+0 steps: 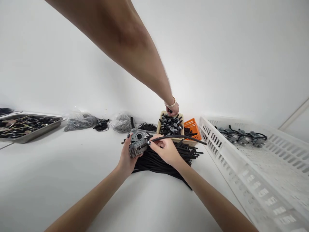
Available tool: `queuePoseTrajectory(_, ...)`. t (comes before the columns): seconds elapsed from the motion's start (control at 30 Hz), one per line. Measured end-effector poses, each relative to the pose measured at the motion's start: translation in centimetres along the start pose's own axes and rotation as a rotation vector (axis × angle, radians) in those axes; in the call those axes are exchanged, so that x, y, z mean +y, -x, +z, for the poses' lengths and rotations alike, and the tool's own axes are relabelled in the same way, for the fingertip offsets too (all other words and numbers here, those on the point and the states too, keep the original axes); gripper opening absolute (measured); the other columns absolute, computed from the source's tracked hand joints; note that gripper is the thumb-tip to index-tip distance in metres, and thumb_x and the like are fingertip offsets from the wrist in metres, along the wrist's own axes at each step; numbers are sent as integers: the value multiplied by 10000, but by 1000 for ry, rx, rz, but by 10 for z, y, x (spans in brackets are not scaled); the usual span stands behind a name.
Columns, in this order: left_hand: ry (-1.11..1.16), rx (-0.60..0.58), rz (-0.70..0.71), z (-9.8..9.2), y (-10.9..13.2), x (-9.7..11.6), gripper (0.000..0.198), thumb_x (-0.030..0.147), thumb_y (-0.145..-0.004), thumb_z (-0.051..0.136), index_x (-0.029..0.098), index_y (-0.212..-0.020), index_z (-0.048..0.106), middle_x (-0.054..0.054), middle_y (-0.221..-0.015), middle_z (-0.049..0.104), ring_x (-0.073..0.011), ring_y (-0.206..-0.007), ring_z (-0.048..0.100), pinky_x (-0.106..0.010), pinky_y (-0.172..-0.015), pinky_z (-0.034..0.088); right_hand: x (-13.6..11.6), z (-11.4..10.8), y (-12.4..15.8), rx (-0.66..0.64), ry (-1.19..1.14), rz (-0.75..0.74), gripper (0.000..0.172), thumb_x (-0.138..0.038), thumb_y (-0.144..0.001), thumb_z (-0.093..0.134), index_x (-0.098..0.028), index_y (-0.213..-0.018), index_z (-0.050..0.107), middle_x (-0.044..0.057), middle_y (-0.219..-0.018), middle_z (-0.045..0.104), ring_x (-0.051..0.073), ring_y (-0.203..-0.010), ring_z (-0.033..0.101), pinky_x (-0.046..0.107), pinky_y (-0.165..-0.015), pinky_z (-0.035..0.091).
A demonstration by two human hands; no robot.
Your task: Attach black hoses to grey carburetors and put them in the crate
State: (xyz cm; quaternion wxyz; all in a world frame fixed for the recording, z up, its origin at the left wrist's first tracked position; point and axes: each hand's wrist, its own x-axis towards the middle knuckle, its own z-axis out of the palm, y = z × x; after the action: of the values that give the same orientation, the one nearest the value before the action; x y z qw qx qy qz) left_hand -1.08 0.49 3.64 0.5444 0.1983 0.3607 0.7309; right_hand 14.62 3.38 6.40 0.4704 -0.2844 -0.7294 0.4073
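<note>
My left hand [127, 154] is closed around a grey metal carburetor [139, 138], its round bore facing up and a black stub standing at the back. In a pinch, my right hand [166, 149] holds a long black rubber hose [180, 136], one end at the carburetor's right side and the rest trailing off to the right. Fingers hide whether that end is on a fitting. Beneath both hands lies a spread bundle of black hoses [154, 162] on the white table [72, 174].
Another person's arm [142, 61] reaches over from above, hand at a cream bin [158, 129] of black-and-silver parts. An orange basket [196, 127] stands beside it. Right is a white crate [231, 167] holding several carburetors [241, 137]. Left are bags [80, 121] and a metal tray [36, 137].
</note>
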Motion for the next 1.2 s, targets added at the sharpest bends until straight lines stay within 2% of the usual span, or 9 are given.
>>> queuePoseTrajectory(0.1, -17, 23, -17, 1, 1, 0, 330, 444, -824, 685, 231, -1073, 645, -10, -862, 728, -154, -630, 693, -215, -449, 520, 1, 0, -1, 30, -3, 4, 71, -262, -768, 671, -200, -788, 641, 57, -972, 640, 179, -870, 641, 291, -735, 547)
queuePoseTrajectory(0.23, -39, 28, -40, 1, 1, 1, 318, 487, -832, 666, 215, -997, 658, -15, -884, 728, -143, -641, 686, -218, -462, 525, 4, 2, -2, 60, -117, 147, 88, -238, -758, 642, -199, -743, 564, 83, -1192, 623, 184, -931, 672, 324, -826, 558)
queuePoseTrajectory(0.33, -43, 43, -46, 1, 1, 0, 301, 481, -839, 660, 223, -994, 657, -18, -881, 733, -146, -646, 686, -218, -469, 525, 7, 7, -1, 40, -181, 199, 80, -222, -769, 615, -213, -760, 537, 74, -1137, 692, 201, -922, 696, 370, -875, 548)
queuePoseTrajectory(0.5, -57, 43, -40, 0, 0, -1, 331, 501, -836, 655, 219, -1009, 669, -18, -917, 731, -136, -650, 680, -213, -479, 521, 9, 10, 1, 22, -168, 150, 106, -277, -766, 675, -223, -796, 588, 54, -964, 749, 227, -962, 701, 396, -936, 524)
queuePoseTrajectory(0.7, -17, 54, -39, 1, 0, 0, 284, 476, -859, 628, 214, -960, 665, -8, -842, 728, -131, -618, 671, -207, -475, 516, 7, 3, -2, -37, -218, 214, 224, -386, -747, 738, -207, -775, 607, 69, -990, 761, 253, -1041, 699, 409, -973, 510)
queuePoseTrajectory(0.97, -15, 38, -48, 1, 0, 0, 300, 477, -877, 615, 202, -983, 670, -26, -871, 744, -140, -654, 696, -209, -492, 537, 8, 6, -1, -38, -234, 189, 240, -307, -748, 719, -238, -691, 496, 59, -978, 759, 275, -1172, 656, 415, -986, 498)
queuePoseTrajectory(1.1, -9, 33, -37, 1, 0, -1, 277, 469, -882, 610, 218, -982, 672, -10, -871, 745, -138, -655, 696, -211, -492, 541, 6, 3, -1, -69, -245, 199, 231, -320, -770, 699, -244, -696, 494, 45, -922, 751, 269, -1197, 642, 426, -1015, 475)
queuePoseTrajectory(1.2, -12, 39, -39, 1, -1, -1, 285, 474, -877, 617, 212, -973, 676, -14, -865, 746, -135, -645, 693, -205, -476, 529, 5, 3, -1, -80, -232, 180, 248, -321, -759, 711, -244, -701, 483, 55, -962, 751, 272, -1189, 643, 433, -1014, 475)
